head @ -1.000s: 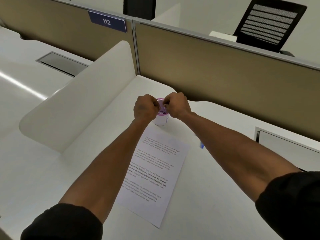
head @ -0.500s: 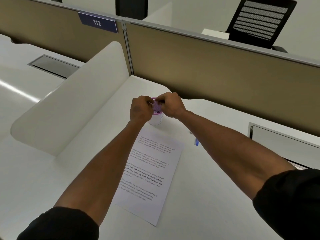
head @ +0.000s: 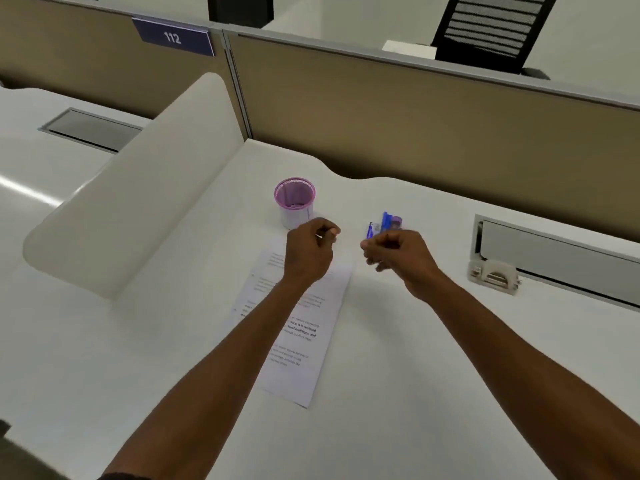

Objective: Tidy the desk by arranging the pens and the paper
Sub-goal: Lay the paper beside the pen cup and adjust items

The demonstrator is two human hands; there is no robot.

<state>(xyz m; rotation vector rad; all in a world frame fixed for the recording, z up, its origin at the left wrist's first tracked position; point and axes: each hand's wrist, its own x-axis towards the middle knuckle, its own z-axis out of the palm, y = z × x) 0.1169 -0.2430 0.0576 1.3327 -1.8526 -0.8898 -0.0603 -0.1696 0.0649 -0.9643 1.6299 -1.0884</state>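
Both of your hands have come off the pen holder point(head: 294, 201) since a second ago, when they met over its rim — it now stands alone, upright, purple mesh mouth open, just beyond the far end of the paper point(head: 294, 327). Your left hand point(head: 309, 251) hovers over that far end, fingers curled loosely in; whether anything is pinched in it cannot be told. Your right hand point(head: 398, 254) is closed too, drawn off to the right of the sheet, and the blue pens point(head: 382, 225) show just past its knuckles — blurred, so you could be gripping them or merely sitting in front of them as they lie on the desk point(head: 433, 375). Cup looks near empty, something small at the bottom. Paper lies flat, skewed to the desk edge, your left forearm crossing it. Judgement: holder was set at the back to leave working room, and pens go in next; sheet not yet squared. Risk — a light mesh cup may tip if pens are dropped in at a slant.
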